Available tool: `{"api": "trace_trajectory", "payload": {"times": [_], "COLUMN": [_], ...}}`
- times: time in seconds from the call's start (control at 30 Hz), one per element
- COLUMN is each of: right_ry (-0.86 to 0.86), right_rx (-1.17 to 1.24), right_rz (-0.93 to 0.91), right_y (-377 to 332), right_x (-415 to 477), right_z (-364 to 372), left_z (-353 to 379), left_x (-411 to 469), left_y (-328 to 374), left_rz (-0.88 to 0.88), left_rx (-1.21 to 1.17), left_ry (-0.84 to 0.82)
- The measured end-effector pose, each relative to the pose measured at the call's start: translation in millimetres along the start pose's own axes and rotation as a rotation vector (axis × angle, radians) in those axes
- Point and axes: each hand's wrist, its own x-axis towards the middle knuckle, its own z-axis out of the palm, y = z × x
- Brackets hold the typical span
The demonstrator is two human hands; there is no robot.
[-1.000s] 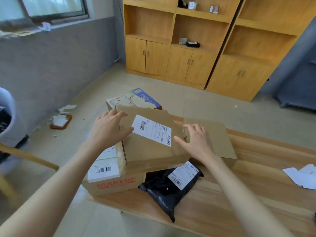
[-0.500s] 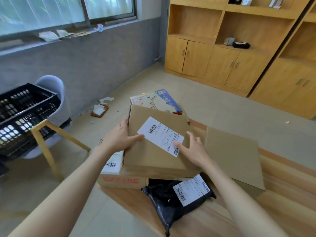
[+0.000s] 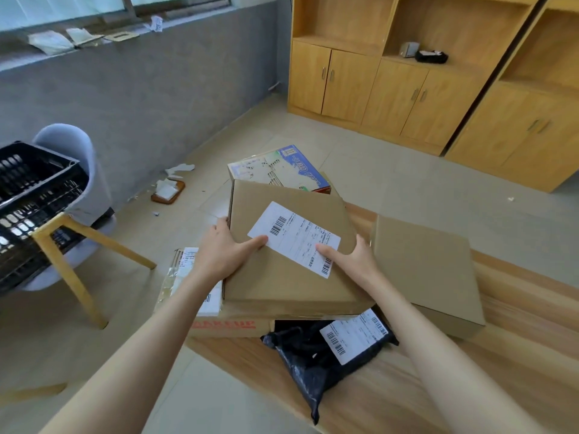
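Note:
A flat brown cardboard box (image 3: 282, 277) with a white barcode label (image 3: 293, 238) is held above a stack of parcels at the wooden table's left end. My left hand (image 3: 222, 250) grips its left edge, thumb lying on top near the label. My right hand (image 3: 352, 261) grips its right edge, thumb on the label. Under it lies a carton with red lettering (image 3: 225, 324). A black mailer bag (image 3: 316, 358) with a label lies in front.
A second plain flat box (image 3: 426, 270) rests on the wooden table (image 3: 517, 355) to the right. A printed blue-and-white box (image 3: 279, 169) sits behind. A black crate (image 3: 28, 195) stands on a grey chair (image 3: 78, 170) at left. Wooden cabinets (image 3: 391, 89) line the far wall.
My hands have closed onto the labelled box's two side edges and raised it toward me. The camera has swung left, bringing the chair and crate into view.

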Motion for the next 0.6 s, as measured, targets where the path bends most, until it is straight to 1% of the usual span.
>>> {"api": "trace_trajectory", "payload": {"times": [0.13,0.3,0.43,0.6], "right_ry": [-0.063,-0.045,0.041,0.200], "right_rx": [0.152,0.197,0.263,0.271], "right_rz": [0.081,0.104,0.084,0.064], "right_y": [-1,0,2,16], "right_x": [0,-7,-19,-48], "right_z": [-3,-3,-24,-85], "left_z": [0,-3,-2,28], "left_x": [0,-1,-4,-21], "left_y": [0,8,34,83], "left_rz": [-0.043,-0.007,0.073,0.191], "left_rx": [-0.150,-0.207,-0.198,-0.190], "left_ry": [-0.034,-0.050,-0.062,-0.120]}}
